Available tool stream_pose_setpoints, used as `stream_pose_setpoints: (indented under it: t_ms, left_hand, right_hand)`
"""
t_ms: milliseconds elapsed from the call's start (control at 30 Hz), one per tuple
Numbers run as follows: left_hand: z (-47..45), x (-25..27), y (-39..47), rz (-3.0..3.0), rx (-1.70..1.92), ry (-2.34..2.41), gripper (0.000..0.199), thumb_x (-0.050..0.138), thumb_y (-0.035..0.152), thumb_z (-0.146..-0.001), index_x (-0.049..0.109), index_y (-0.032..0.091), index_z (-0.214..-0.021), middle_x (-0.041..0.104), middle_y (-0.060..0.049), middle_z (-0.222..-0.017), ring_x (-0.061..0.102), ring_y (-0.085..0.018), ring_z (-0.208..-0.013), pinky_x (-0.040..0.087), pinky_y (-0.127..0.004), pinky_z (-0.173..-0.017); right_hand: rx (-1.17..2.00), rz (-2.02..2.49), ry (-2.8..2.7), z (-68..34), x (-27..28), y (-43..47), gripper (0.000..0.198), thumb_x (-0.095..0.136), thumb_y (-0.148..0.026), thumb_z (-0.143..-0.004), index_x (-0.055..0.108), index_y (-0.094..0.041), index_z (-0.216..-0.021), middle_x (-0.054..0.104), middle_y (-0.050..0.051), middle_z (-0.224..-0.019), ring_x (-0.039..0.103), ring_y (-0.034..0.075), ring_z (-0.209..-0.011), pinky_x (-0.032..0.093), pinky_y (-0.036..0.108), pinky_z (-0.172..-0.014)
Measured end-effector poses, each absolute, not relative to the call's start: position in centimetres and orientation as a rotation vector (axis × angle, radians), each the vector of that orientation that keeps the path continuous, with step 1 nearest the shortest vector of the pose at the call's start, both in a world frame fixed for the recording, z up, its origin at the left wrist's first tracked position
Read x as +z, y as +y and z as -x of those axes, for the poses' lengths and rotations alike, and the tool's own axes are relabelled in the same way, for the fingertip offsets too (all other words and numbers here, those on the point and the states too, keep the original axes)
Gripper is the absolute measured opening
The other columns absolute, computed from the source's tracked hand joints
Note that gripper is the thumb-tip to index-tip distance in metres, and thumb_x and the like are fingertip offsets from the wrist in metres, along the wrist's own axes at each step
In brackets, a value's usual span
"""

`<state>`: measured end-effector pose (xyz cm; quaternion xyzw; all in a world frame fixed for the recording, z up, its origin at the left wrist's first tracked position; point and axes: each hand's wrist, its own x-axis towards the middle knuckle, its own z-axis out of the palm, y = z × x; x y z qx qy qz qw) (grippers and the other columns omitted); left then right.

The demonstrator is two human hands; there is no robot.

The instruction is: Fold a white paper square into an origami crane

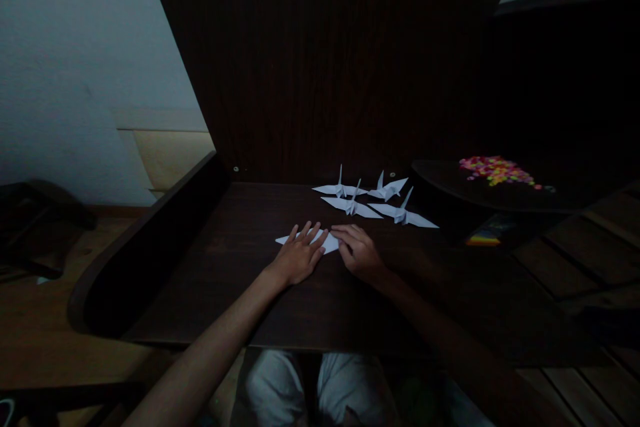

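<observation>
A folded piece of white paper (331, 244) lies flat on the dark wooden desk (210, 280), its pointed left tip showing past my fingers. My left hand (299, 257) rests on the paper with its fingers spread. At the paper's right end is my right hand (359, 248), fingers bent together over the edge; whether they pinch it is hard to see. Just beyond my hands stand several white origami cranes, among them a front right crane (403, 215) and a front left crane (351, 205).
On a raised curved shelf (450, 190) to the right lies a pile of small multicoloured pieces (497, 170). Below it is a colourful item (484, 239). A raised side panel (150, 240) bounds the desk at left, and a tall dark back panel (350, 67) stands behind.
</observation>
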<state>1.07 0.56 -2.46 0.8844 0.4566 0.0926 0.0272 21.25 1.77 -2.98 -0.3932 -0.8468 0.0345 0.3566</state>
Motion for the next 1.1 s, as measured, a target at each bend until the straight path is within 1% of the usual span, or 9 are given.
stream_pose_setpoints:
  t_ms: [200,300,400,500,600,767,933,1000,1100]
  left_hand:
    - [-0.7,-2.0,-0.4,-2.661,0.349,1.429,0.056,0.021,0.043,-0.101,0.038,0.010,-0.142,0.039,-0.016,-0.148,0.030,-0.028,-0.140,0.030,-0.046,-0.112]
    - [0.5,-1.1,-1.3,-2.630,0.427,1.418,0.053,0.022,0.043,-0.101,0.048,0.010,-0.134,0.049,-0.016,-0.141,0.042,-0.026,-0.134,0.035,-0.042,-0.109]
    - [2.0,-0.2,-1.7,-2.595,0.458,1.441,0.047,0.025,0.039,-0.101,0.060,0.015,-0.120,0.061,-0.012,-0.126,0.055,-0.025,-0.116,0.040,-0.042,-0.104]
    - [3.4,0.1,-1.6,-2.594,0.487,1.389,0.042,0.031,0.038,-0.100,0.065,0.018,-0.114,0.065,-0.008,-0.112,0.057,-0.023,-0.104,0.044,-0.040,-0.097]
    - [4.3,-0.3,-1.0,-2.637,0.508,1.345,0.038,0.039,0.038,-0.098,0.065,0.019,-0.116,0.063,-0.009,-0.113,0.057,-0.023,-0.106,0.042,-0.041,-0.101]
    - [4.9,-1.2,-0.3,-2.705,0.398,1.295,0.045,0.039,0.044,-0.097,0.055,0.021,-0.132,0.049,-0.011,-0.141,0.042,-0.029,-0.131,0.036,-0.049,-0.107]
    - [5.3,-1.2,-0.4,-2.712,0.270,1.214,0.061,0.040,0.057,-0.093,0.039,0.022,-0.144,0.032,-0.009,-0.153,0.022,-0.031,-0.143,0.025,-0.054,-0.113]
    - [5.3,-1.2,-0.4,-2.712,0.261,1.237,0.064,0.041,0.060,-0.091,0.038,0.025,-0.144,0.032,-0.007,-0.153,0.022,-0.032,-0.143,0.023,-0.055,-0.113]
    - [5.2,-1.5,-0.4,-2.731,0.289,1.284,0.065,0.040,0.063,-0.090,0.040,0.027,-0.143,0.035,-0.006,-0.152,0.026,-0.031,-0.142,0.025,-0.054,-0.113]
  right_hand:
    - [0.130,1.001,-2.420,-20.5,-4.1,1.4,0.035,0.047,-0.022,-0.093,0.063,-0.015,-0.123,0.061,0.011,-0.128,0.051,0.027,-0.125,0.040,0.047,-0.106]
    - [0.056,0.997,-2.445,-20.4,-3.9,1.8,0.034,0.047,-0.016,-0.091,0.067,-0.015,-0.119,0.061,0.010,-0.129,0.046,0.029,-0.129,0.036,0.049,-0.108]
    - [0.063,1.024,-2.461,-19.9,-3.2,2.2,0.034,0.050,-0.011,-0.087,0.070,-0.019,-0.114,0.063,0.009,-0.127,0.048,0.030,-0.125,0.043,0.050,-0.101]
    - [0.099,1.070,-2.438,-19.1,-2.7,2.8,0.032,0.052,-0.010,-0.087,0.073,-0.022,-0.108,0.065,0.008,-0.123,0.051,0.029,-0.118,0.045,0.048,-0.096]
    - [0.115,1.073,-2.442,-18.4,-2.6,3.7,0.032,0.052,-0.010,-0.088,0.072,-0.021,-0.109,0.066,0.006,-0.122,0.052,0.027,-0.116,0.045,0.045,-0.097]
    - [0.228,0.975,-2.591,-18.4,-2.2,4.8,0.040,0.047,-0.011,-0.091,0.061,-0.021,-0.127,0.059,0.006,-0.132,0.050,0.026,-0.122,0.042,0.046,-0.102]
    - [0.365,0.998,-2.657,-19.3,-1.5,4.2,0.052,0.053,-0.040,-0.093,0.047,-0.018,-0.139,0.044,0.010,-0.145,0.036,0.028,-0.137,0.034,0.047,-0.110]
    - [0.344,1.006,-2.650,-19.4,-1.6,3.9,0.056,0.057,-0.044,-0.090,0.049,-0.017,-0.138,0.042,0.012,-0.145,0.035,0.028,-0.138,0.033,0.047,-0.112]
    - [0.271,0.998,-2.619,-19.3,-2.0,3.4,0.044,0.058,-0.038,-0.091,0.058,-0.017,-0.130,0.047,0.013,-0.142,0.040,0.028,-0.135,0.035,0.046,-0.111]
